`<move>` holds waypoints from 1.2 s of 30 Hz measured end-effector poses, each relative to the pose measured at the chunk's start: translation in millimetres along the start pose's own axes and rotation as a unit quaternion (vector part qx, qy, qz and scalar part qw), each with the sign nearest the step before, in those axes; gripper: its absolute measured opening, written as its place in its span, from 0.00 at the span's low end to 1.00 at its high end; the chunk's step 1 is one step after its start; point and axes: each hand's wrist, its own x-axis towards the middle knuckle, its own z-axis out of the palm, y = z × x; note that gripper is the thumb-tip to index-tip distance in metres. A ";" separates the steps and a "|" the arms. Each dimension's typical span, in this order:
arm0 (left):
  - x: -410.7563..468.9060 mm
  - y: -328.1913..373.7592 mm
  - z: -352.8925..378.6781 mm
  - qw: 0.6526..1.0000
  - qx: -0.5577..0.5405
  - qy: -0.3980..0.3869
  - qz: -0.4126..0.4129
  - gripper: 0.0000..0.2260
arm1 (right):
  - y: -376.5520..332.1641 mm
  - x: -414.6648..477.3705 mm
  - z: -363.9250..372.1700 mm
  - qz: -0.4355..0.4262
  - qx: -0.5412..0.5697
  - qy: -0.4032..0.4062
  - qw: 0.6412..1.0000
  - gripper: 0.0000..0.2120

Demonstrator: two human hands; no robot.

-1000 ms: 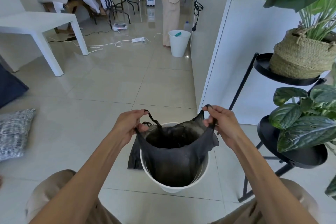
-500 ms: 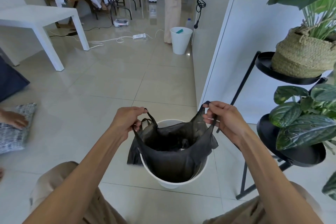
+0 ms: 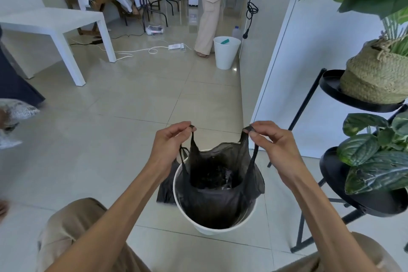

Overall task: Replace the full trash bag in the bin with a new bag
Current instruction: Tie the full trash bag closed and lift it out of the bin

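Moved: both hands are higher than a second ago, stretching the handles upward.
Bin: round white plastic bin [image 3: 215, 228] on the floor; the thin black plastic bag [image 3: 217, 183] is partly lifted, its bottom inside.
Spare: flat black bag [image 3: 166, 187] beside the bin, unused.
Hands: left hand [image 3: 169, 144] and right hand [image 3: 272, 141] each pinch a handle.
Left: removal, relining.

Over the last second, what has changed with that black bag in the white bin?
Both hands, left hand and right hand, have lifted the thin black plastic bag upward by its handles, stretching them taut and drawing the bag's mouth narrower above the round white plastic bin. Each grip has stayed pinched on its handle. The bin and the spare black bag on the floor beside it have not moved.
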 end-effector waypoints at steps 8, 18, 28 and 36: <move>-3.8 4.1 29.7 0.990 0.017 -0.131 0.043 0.14 | 2.3 -4.7 21.5 -0.005 -0.053 -0.041 0.998 0.22; -2.9 -9.7 43.1 0.971 0.186 -0.146 0.047 0.33 | 17.3 0.3 29.5 -0.096 -0.161 -0.004 0.982 0.29; 2.4 -26.4 41.5 0.960 0.231 -0.132 0.091 0.31 | 30.4 6.0 50.3 -0.133 -0.212 0.037 0.967 0.23; 4.5 -33.3 38.0 0.959 0.244 -0.118 0.087 0.13 | 37.7 4.5 50.3 -0.126 -0.181 0.040 0.975 0.15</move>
